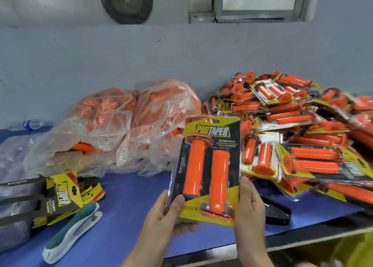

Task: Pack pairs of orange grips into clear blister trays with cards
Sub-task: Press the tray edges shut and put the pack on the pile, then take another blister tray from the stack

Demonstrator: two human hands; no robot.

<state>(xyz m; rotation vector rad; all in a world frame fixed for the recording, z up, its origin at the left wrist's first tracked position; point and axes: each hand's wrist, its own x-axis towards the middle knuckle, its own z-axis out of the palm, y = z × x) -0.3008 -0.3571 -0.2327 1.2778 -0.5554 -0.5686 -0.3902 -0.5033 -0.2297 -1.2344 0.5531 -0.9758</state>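
Observation:
I hold one packed blister pack [207, 165] upright above the blue table [129, 202]. It has a black and yellow card and two orange grips side by side under clear plastic. My left hand [165, 216] grips its lower left corner, thumb on the front. My right hand [250, 204] holds the lower right edge. Loose orange grips fill clear plastic bags [129, 129] at the back left. A stack of printed cards [60, 196] lies at the left, beside clear trays [12, 165].
A large heap of finished packs [302, 137] covers the right side of the table. A teal and white stapler [74, 230] lies at the front left. A black tool [276, 210] sits behind my right hand. A water bottle [30, 124] lies by the wall.

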